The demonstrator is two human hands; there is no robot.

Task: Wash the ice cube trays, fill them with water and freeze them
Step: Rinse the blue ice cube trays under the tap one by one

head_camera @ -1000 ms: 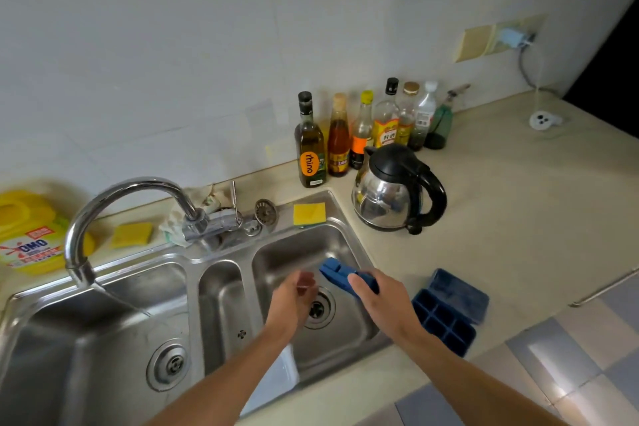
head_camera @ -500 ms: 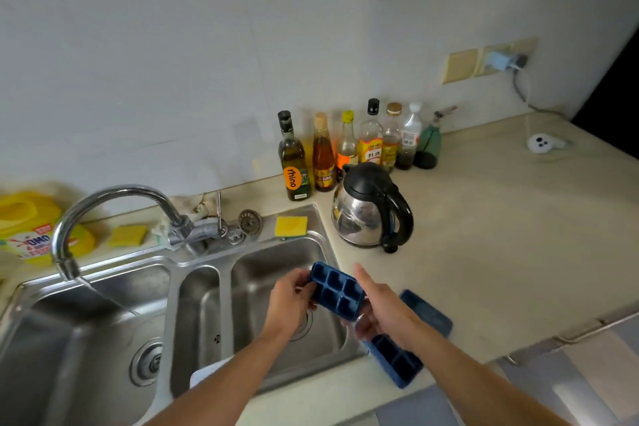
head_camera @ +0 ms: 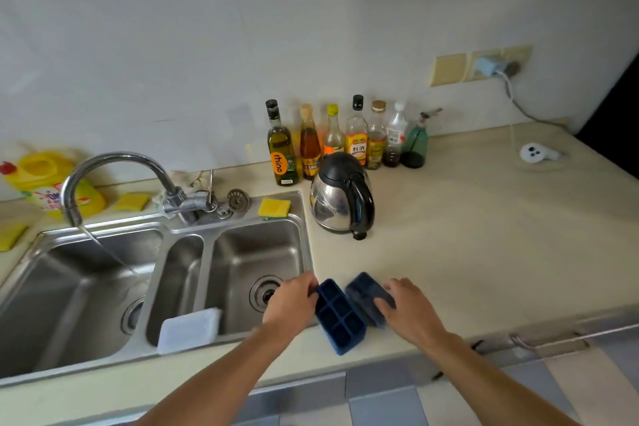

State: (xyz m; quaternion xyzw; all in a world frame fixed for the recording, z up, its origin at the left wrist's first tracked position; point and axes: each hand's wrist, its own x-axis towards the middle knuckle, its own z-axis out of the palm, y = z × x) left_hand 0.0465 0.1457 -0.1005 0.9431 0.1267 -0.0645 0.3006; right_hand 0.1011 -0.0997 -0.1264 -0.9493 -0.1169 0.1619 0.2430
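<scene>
Change since half a second ago: the blue tray then held in both hands over the right basin now lies on the countertop (head_camera: 466, 235), cells up, just beside its partner. Item 1, left ice cube tray (head_camera: 340, 316): dark blue, open side up, on the counter by the sink's right rim; its cells look dry, though blur limits certainty. Item 2, right ice cube tray (head_camera: 363, 290): same blue, just beside item 1, orientation not readable. Left hand (head_camera: 294, 304): fingers curled round the far left edge of the left ice cube tray, grasping it. Right hand (head_camera: 409, 313): laid over the right ice cube tray; whether it clasps or merely rests cannot be told. Faucet (head_camera: 114, 166): running, thin stream into the left basin of the steel sink (head_camera: 207, 252). White plastic box (head_camera: 190, 328): propped at the sink's front rim. Also present: electric kettle (head_camera: 340, 197), yellow sponge (head_camera: 275, 207). Status, as judged: both trays are out of the sink, so washing looks finished or paused; filling and freezing remain; no freezer in view.
</scene>
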